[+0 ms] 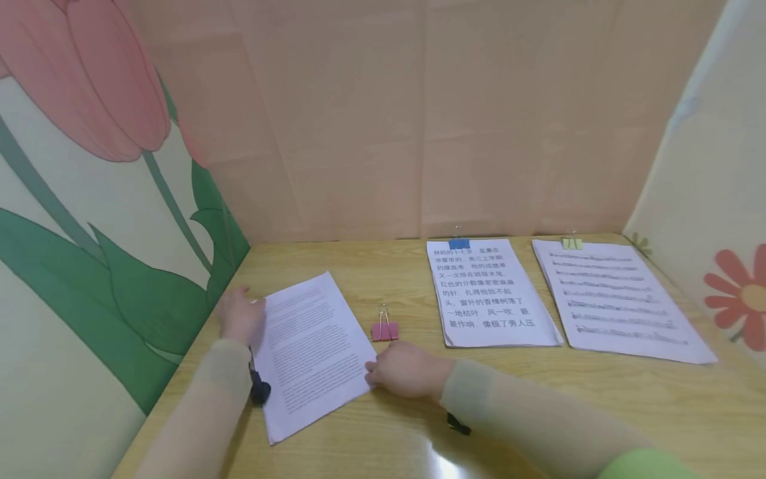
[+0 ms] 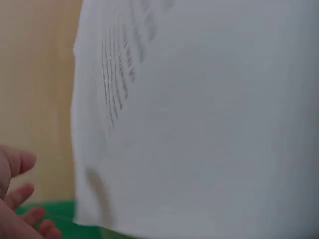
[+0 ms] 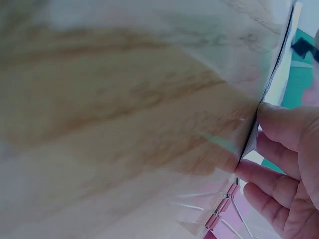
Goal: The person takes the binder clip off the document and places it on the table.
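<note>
Your left hand [image 1: 241, 318] rests at the far left corner of the loose paper stack [image 1: 314, 349], fingers fairly straight against its edge rather than wrapped round anything; keep it there as a stop so the sheets cannot slide toward the tulip-painted wall [image 1: 90, 219]. The stack lies skewed on the counter [image 1: 598, 399], near its left end, so square the edges between both palms before anything else, tapping lightly so no sheet creeps out. Your right hand [image 1: 407, 370] sits at the stack's right edge, fingertips curled onto the paper's border; the right wrist view shows the fingers [image 3: 279, 149] pressed on that thin edge. Hold it gently, since a hard pinch will buckle the top pages. The pink binder clip [image 1: 384, 330] stands just beyond your right hand, close but apart from the paper, easy to reach without letting go on the left. Further right lie two stacks already clipped at their top edges, one with a blue clip [image 1: 459, 243], one with a yellow clip [image 1: 571, 243].
</note>
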Demonstrator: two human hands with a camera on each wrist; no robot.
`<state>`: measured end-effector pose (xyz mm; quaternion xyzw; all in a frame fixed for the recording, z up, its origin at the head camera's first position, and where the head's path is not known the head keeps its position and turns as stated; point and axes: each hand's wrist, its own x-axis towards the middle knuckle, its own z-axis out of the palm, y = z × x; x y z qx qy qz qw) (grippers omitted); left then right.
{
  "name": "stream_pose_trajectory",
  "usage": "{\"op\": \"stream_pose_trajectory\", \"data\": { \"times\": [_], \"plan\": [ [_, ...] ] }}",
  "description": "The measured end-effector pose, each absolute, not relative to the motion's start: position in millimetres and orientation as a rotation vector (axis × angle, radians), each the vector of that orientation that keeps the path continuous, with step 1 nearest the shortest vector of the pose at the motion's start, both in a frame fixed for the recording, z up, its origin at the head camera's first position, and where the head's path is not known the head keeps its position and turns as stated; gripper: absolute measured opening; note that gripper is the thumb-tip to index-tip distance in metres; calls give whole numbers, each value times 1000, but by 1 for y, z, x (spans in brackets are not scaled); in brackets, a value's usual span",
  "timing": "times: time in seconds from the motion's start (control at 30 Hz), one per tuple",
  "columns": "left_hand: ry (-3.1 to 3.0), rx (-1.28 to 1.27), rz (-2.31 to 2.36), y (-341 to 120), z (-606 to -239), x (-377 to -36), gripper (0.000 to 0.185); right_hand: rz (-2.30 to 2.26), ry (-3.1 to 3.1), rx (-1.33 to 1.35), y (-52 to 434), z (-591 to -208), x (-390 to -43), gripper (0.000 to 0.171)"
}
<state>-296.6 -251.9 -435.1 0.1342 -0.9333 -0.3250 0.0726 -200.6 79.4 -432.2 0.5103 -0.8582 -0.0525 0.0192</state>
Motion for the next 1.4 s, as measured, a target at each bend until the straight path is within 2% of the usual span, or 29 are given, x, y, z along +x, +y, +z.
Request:
{"op": "stream_pose_trajectory", "data": {
  "times": [0.1,0.23,0.33,0.4,0.57,0.77,0.97,1.4],
  "plan": [
    [-2977,4,-742,-224,-422,-275,38,-169,-2652,1588,79,-435,-201,18],
    [-3138,-543,-520,-177,-414,-229,23,-179,-2619,1597,78,-436,-201,17],
    [-3154,-845,-365,-152,-415,-196,28,-165,-2604,1595,78,-436,-200,16],
    [-3136,-950,-264,-142,-418,-180,35,-174,-2594,1591,78,-434,-200,16],
    [-3106,-979,-109,-134,-425,-166,45,-219,-2573,1579,78,-431,-197,17],
    [-3129,-998,-96,-136,-427,-169,47,-144,-2655,1542,74,-429,-194,20],
    [-3154,-966,-125,-143,-425,-172,46,-110,-2752,1463,61,-428,-191,31],
    [-3223,-917,-178,-168,-424,-184,58,-353,-2700,1441,27,-419,-183,26]
  ]
}}
